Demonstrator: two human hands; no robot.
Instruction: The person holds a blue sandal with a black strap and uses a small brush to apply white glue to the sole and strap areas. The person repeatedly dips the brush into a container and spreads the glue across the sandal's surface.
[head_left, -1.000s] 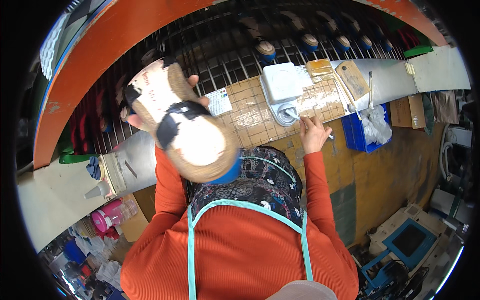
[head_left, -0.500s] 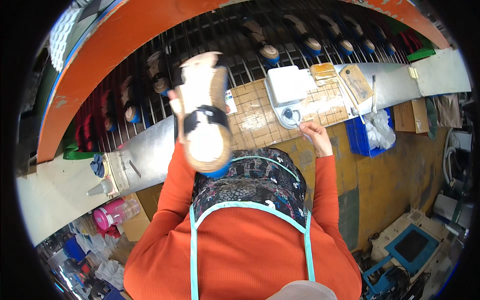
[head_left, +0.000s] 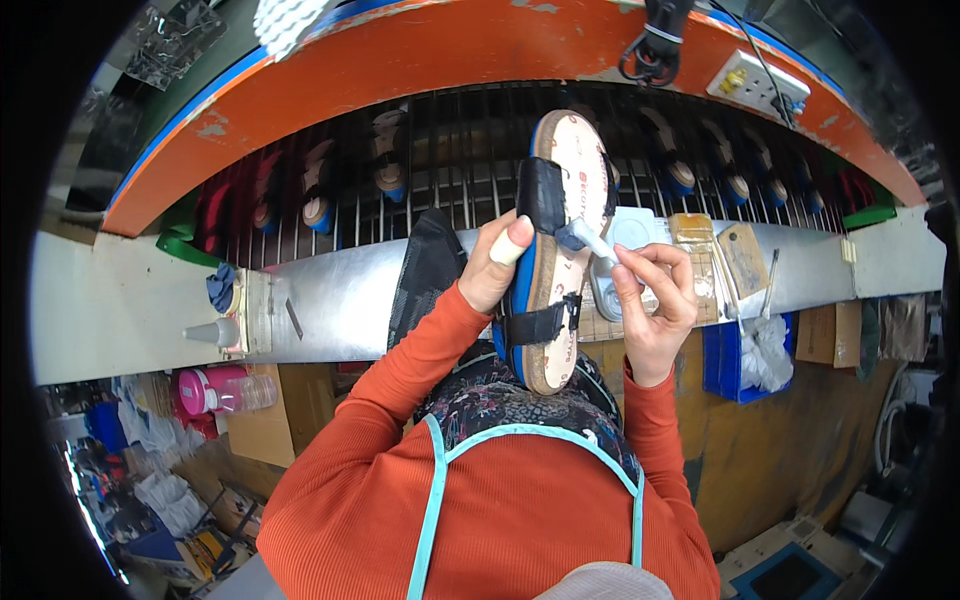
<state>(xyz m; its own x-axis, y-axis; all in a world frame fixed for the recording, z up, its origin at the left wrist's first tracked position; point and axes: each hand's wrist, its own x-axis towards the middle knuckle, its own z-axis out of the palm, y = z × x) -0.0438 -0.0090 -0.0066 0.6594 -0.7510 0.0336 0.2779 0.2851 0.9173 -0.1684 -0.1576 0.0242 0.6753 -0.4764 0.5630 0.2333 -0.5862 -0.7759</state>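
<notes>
My left hand [head_left: 490, 265], with a pale cover on its thumb, grips the edge of a sandal [head_left: 572, 160] held upright in front of me. The sandal has black straps, a brownish sole edge and a pale underside with red printing; blue material shows along its left side. My right hand [head_left: 657, 305] pinches a white-handled dabber [head_left: 598, 244]. Its dark blue-grey tip lies against the sandal's middle, beside the upper black strap [head_left: 542, 195]. Behind the sandal and my right fingers, a white dish-like holder [head_left: 628, 228] is partly hidden.
Beyond the metal ledge [head_left: 335, 300], several sandals [head_left: 317, 210] rest on a rack of rods under an orange arch [head_left: 400, 55]. A wooden block [head_left: 742, 260] and thin sticks lie on the right. Below hangs a blue bin [head_left: 722, 360] with white plastic. Black mesh cloth [head_left: 425, 275] sits left of the sandal.
The sandal has moved right and been turned in my left hand. My right hand has come up from the white holder, bringing the dabber against the sandal. The view has shifted.
</notes>
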